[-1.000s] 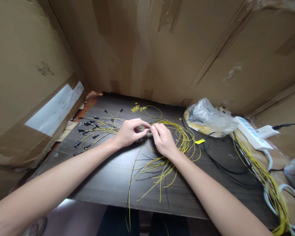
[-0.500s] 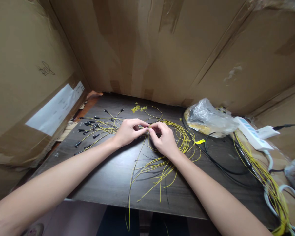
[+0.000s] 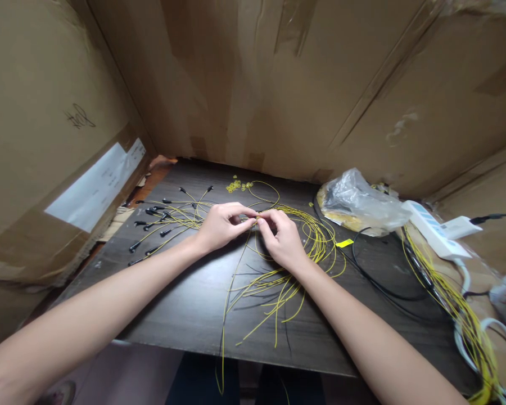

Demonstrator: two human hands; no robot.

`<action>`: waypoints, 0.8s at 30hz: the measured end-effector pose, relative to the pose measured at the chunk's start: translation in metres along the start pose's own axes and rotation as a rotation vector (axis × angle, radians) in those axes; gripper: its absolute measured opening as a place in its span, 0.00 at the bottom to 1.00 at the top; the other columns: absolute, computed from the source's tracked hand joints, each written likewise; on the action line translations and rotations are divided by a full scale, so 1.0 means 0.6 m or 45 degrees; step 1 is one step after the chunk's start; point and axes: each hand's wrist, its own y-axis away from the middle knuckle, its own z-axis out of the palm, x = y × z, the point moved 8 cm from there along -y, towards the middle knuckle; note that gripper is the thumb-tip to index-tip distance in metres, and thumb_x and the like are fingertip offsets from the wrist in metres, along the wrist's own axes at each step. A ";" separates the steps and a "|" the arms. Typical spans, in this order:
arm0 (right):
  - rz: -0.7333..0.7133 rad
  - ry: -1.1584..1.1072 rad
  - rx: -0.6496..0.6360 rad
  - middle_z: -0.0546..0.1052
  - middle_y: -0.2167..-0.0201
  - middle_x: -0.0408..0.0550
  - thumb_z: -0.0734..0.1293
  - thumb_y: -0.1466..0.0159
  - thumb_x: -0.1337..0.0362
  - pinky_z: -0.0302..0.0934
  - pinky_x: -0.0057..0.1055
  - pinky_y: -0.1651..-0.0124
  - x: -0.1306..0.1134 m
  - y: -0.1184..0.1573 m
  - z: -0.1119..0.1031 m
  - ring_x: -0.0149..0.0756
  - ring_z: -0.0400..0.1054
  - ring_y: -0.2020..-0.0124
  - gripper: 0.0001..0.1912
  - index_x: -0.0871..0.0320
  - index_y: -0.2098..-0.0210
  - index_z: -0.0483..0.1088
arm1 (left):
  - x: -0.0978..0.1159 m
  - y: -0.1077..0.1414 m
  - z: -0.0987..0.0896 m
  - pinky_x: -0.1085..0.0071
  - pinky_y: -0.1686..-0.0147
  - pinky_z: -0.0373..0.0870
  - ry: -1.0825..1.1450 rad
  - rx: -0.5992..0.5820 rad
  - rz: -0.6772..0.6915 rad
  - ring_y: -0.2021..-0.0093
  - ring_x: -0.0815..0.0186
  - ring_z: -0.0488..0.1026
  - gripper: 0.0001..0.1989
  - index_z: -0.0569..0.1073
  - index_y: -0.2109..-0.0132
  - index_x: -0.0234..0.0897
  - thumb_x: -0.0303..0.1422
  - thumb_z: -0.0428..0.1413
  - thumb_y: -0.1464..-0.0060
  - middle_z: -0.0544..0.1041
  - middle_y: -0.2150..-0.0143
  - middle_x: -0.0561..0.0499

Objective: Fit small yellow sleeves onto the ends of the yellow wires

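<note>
Yellow wires [image 3: 320, 236] lie looped on the dark table, with loose ends fanned toward the front edge. Their black connector ends [image 3: 164, 216] spread out at the left. My left hand [image 3: 224, 225] and my right hand [image 3: 281, 235] meet above the wires, fingertips pinched close together. Between them shows a small yellowish piece on a thin wire, too small to make out fully. One long wire hangs from there past the table's front edge. Small yellow rings [image 3: 235, 185] lie in a pile behind the hands.
A clear plastic bag [image 3: 358, 197] sits at the back right, beside a white power strip [image 3: 436, 230]. Black cables and another yellow wire bundle [image 3: 447, 292] run down the right side. Cardboard walls [image 3: 244, 84] enclose the table's back and sides.
My right thumb has shifted slightly at the pinch. Otherwise both hands hold nearly the same place, and the view has moved a little.
</note>
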 end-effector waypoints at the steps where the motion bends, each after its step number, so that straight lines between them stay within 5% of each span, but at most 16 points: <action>1: -0.018 0.010 -0.011 0.78 0.64 0.50 0.60 0.29 0.62 0.63 0.38 0.56 -0.002 0.000 0.001 0.41 0.69 0.61 0.09 0.56 0.61 0.71 | 0.001 0.000 0.000 0.75 0.73 0.66 -0.002 0.004 0.010 0.76 0.73 0.70 0.07 0.83 0.58 0.37 0.31 0.61 0.41 0.82 0.67 0.51; 12: -0.070 0.119 -0.101 0.73 0.68 0.50 0.53 0.25 0.60 0.60 0.38 0.56 -0.003 -0.001 0.011 0.41 0.65 0.63 0.17 0.54 0.68 0.65 | 0.013 0.002 0.005 0.75 0.71 0.67 -0.087 -0.034 0.160 0.75 0.73 0.71 0.07 0.82 0.57 0.36 0.30 0.59 0.41 0.82 0.65 0.50; 24: -0.031 0.097 -0.057 0.76 0.65 0.50 0.57 0.27 0.61 0.61 0.39 0.55 -0.004 -0.001 0.004 0.42 0.67 0.61 0.12 0.54 0.66 0.67 | -0.007 0.001 0.001 0.76 0.73 0.68 -0.026 0.013 -0.043 0.77 0.73 0.71 0.06 0.82 0.61 0.36 0.31 0.63 0.45 0.81 0.68 0.52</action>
